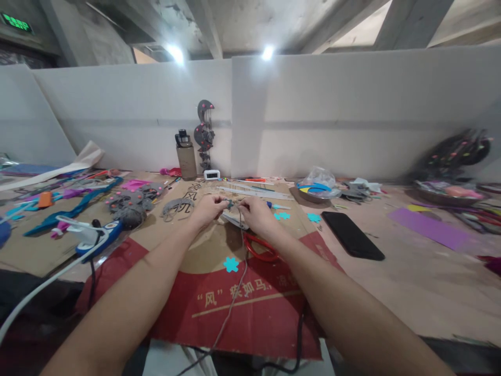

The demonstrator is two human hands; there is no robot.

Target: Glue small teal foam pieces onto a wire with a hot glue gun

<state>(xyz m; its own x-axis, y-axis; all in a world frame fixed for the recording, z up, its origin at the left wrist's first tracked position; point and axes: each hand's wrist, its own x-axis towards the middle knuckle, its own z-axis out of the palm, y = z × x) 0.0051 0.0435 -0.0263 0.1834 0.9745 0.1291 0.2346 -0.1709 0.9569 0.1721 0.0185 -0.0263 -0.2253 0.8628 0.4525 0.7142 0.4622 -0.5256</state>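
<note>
In the head view my left hand and my right hand are close together over the cardboard. My left fingers pinch a small dark piece, too small to name. The fingertips of my right hand are pressed together on grey yarn, which runs down past the near edge of the cardboard. Below my right hand lie red-handled scissors, partly hidden by my wrist. A turquoise flower-shaped cutout rests nearer to me on the red print. A grey curved piece lies left of my left hand.
A black phone lies on the right, near purple sheet material. Behind my hands stand a bottle and a small white clock-like device. On the left are a blue power strip, a white cable and grey decorated pieces.
</note>
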